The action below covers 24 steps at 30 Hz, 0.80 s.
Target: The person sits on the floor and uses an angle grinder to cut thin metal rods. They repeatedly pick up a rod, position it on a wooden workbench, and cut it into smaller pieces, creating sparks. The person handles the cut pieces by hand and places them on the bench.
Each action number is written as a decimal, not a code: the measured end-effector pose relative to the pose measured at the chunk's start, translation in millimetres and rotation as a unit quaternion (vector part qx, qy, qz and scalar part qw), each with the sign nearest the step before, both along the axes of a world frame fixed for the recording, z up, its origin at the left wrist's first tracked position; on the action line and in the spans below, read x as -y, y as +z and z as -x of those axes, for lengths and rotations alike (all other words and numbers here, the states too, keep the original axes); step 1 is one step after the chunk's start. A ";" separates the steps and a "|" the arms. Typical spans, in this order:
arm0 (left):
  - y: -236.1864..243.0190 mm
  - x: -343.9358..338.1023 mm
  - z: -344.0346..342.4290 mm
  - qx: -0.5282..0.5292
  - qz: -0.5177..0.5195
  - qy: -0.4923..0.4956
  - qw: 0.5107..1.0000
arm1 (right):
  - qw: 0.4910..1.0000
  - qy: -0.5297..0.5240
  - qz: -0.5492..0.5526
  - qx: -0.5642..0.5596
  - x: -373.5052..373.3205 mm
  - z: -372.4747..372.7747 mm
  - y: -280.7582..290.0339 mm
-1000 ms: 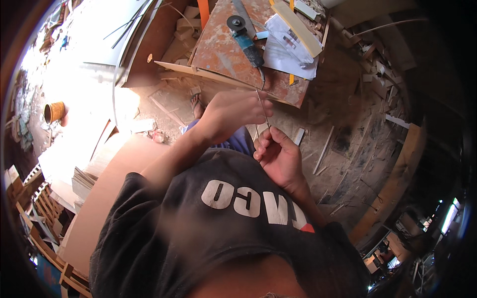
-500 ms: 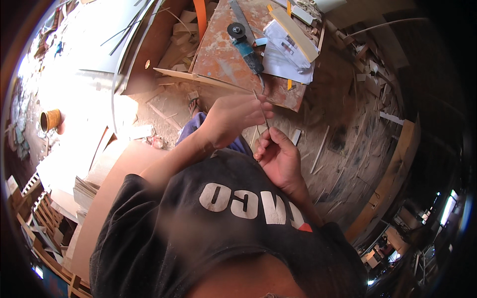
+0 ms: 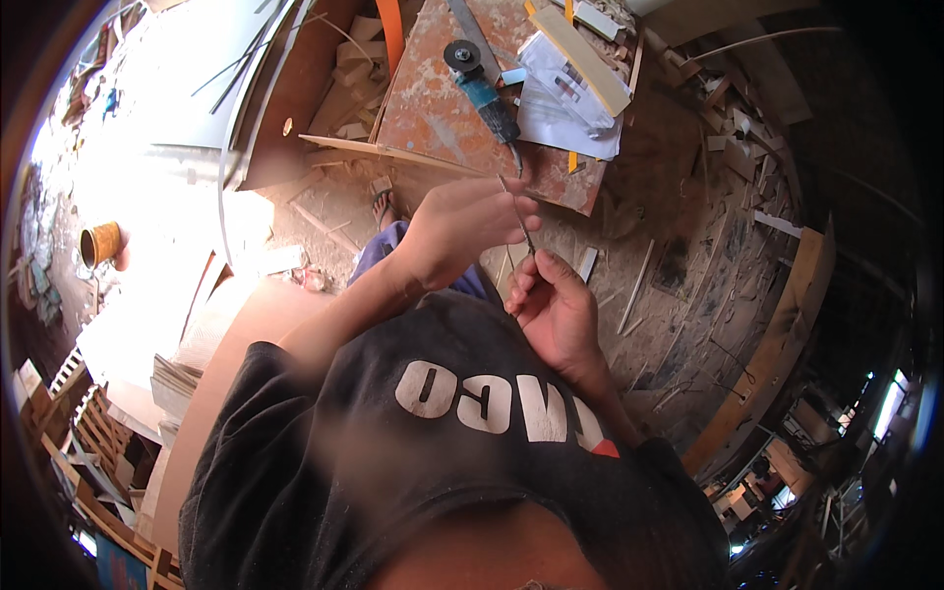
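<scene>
My right hand (image 3: 558, 313) is closed, thumb and fingers pinching a thin dark rod (image 3: 529, 241). The rod slants up and to the left from that grip, its upper end passing in front of the fingers of my left hand (image 3: 462, 234). Those left fingers are stretched out flat and a little blurred; whether they touch the rod I cannot tell. A second thin light strand runs down between the two hands toward the right fingertips. Both hands are held in front of my dark T-shirt (image 3: 423, 442).
Ahead, a worn reddish table (image 3: 423, 113) carries an angle grinder (image 3: 484, 98), papers (image 3: 551, 123) and a wooden strip (image 3: 580, 61). A long board (image 3: 767, 344) lies at the right, and scraps litter the floor. A rusty bucket (image 3: 100, 244) is at the far left.
The surroundings have shifted very slightly in the view. Both hands and the rod keep nearly the same pose, with the left fingers still blurred.
</scene>
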<state>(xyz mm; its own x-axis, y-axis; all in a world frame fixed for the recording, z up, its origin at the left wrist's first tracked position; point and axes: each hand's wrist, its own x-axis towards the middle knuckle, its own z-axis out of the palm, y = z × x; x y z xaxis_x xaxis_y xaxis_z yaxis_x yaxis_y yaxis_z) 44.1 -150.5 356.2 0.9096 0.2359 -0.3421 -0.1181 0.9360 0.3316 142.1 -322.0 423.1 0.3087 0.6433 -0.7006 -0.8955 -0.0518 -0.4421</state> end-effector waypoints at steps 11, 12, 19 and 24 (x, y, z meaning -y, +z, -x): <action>-9.2 -5.5 -11.3 0.017 0.008 0.012 1.000 | 0.990 0.020 -0.018 -0.138 -2.0 -16.1 -2.0; -11.2 -5.6 -11.8 0.026 0.024 0.016 0.999 | 0.991 0.025 -0.018 -0.132 -2.3 -16.6 -2.4; -13.0 -3.5 -16.6 0.034 0.026 0.021 0.999 | 0.994 0.035 -0.002 -0.100 -3.7 -20.6 -2.1; -15.0 3.8 -13.3 0.020 -0.094 -0.006 0.995 | 0.997 0.003 0.012 -0.078 -5.6 -22.0 -4.3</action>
<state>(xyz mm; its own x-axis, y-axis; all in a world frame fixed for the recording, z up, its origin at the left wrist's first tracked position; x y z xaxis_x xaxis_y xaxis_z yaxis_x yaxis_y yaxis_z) 57.4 -154.3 341.2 0.9250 0.2811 -0.2557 -0.1243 0.8596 0.4955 164.1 -316.4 418.8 0.1906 0.6281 -0.7544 -0.9528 -0.0665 -0.2961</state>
